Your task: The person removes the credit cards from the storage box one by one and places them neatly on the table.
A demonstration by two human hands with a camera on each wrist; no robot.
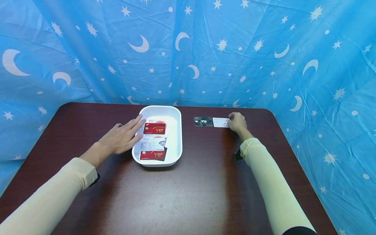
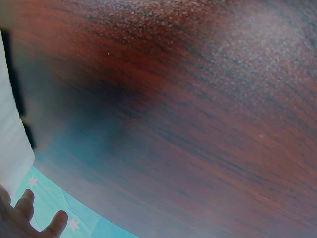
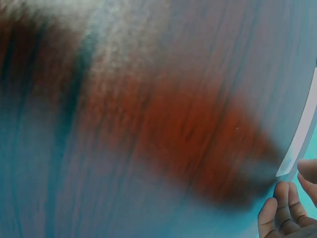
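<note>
Starry blue curtain (image 1: 205, 58), dark table (image 1: 202, 189), tray (image 1: 174, 140)

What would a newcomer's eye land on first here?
Probably the bright blue curtain with white moons and stars, filling the head view behind the table. Next, the white tray near the table's far edge, with red VIP cards inside and the left hand at its left rim. Then, right of it, a black card and a white card side by side, the right hand at the white one's right end.

Starry blue curtain (image 1: 202, 55), dark table (image 1: 194, 195)
</note>
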